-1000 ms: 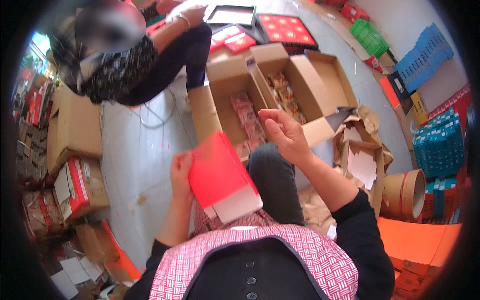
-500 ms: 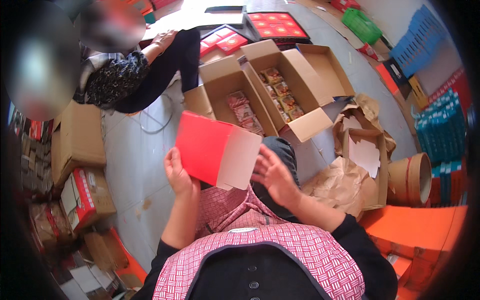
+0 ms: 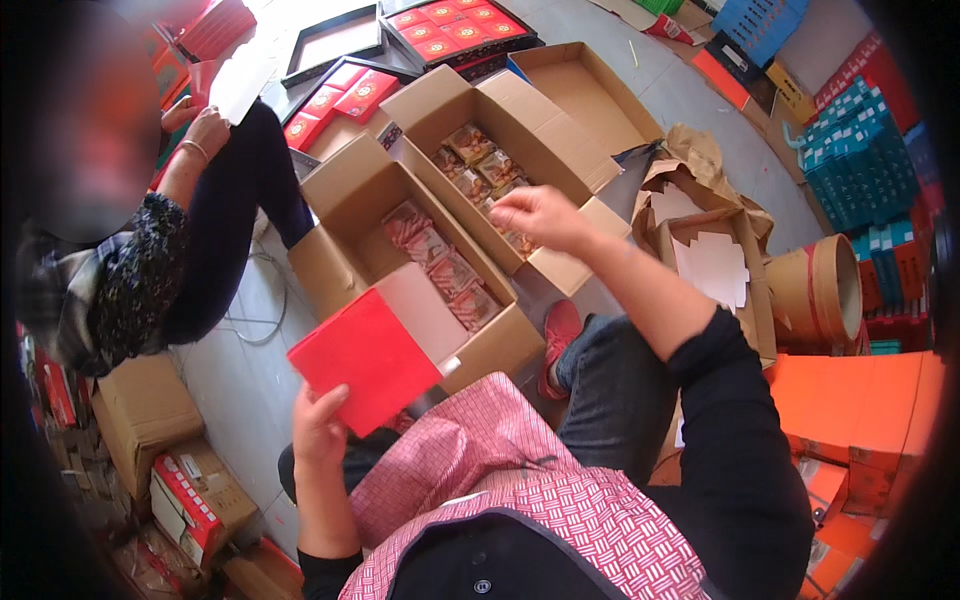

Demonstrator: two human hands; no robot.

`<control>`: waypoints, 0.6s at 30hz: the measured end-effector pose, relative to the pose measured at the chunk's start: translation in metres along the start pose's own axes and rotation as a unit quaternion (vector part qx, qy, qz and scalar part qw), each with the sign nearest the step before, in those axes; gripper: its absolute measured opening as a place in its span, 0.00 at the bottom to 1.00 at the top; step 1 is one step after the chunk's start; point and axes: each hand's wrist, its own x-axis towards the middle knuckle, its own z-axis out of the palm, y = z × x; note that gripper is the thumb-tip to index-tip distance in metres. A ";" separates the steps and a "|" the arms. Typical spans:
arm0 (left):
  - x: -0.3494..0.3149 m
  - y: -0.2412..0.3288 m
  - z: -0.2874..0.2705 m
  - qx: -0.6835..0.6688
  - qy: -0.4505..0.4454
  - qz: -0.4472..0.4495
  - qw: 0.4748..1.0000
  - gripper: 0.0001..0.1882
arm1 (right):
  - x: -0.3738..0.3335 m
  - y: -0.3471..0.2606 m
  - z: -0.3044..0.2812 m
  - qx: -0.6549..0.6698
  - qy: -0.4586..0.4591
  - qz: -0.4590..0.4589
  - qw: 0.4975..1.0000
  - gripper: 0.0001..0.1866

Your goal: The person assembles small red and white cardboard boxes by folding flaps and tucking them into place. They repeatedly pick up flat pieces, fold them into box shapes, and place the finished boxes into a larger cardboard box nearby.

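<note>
My left hand (image 3: 322, 425) grips the lower left corner of a red carton box (image 3: 370, 360), thumb on top. The box is tilted, and its pale flap (image 3: 420, 305) points away toward the right. My right hand (image 3: 548, 220) is over a cardboard box (image 3: 445, 115) with small gold-and-brown wrapped packets (image 3: 490, 165) in it. Its fingers are bent together in a pinch; whether anything is between them I cannot make out. Beside that box, behind the red carton, stands another cardboard box (image 3: 345, 185) with pink-and-white packets (image 3: 430, 245).
On the left a seated co-worker's hands (image 3: 205, 130) hold a white-and-red card piece (image 3: 240, 85). Black trays (image 3: 530, 40) with red boxes lie at the back. On the right are a box of white cards (image 3: 755, 310), a cardboard drum (image 3: 800, 300) and orange cartons (image 3: 860, 400).
My right hand has left the red carton's side and moved over the box of gold packets. The red carton has shifted lower left in my left hand. The co-worker now holds a card piece.
</note>
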 end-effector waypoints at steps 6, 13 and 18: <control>0.059 -0.004 0.027 0.029 0.020 -0.038 0.999 0.33 | 0.122 0.210 -0.042 -0.333 0.040 0.203 0.920 0.24; 0.105 -0.015 0.021 0.010 0.046 -0.129 0.990 0.30 | 0.172 0.330 0.003 -0.284 0.038 0.365 0.886 0.32; 0.093 -0.022 0.035 0.145 0.033 -0.061 0.987 0.44 | 0.183 0.301 0.048 -0.359 0.130 0.406 0.830 0.39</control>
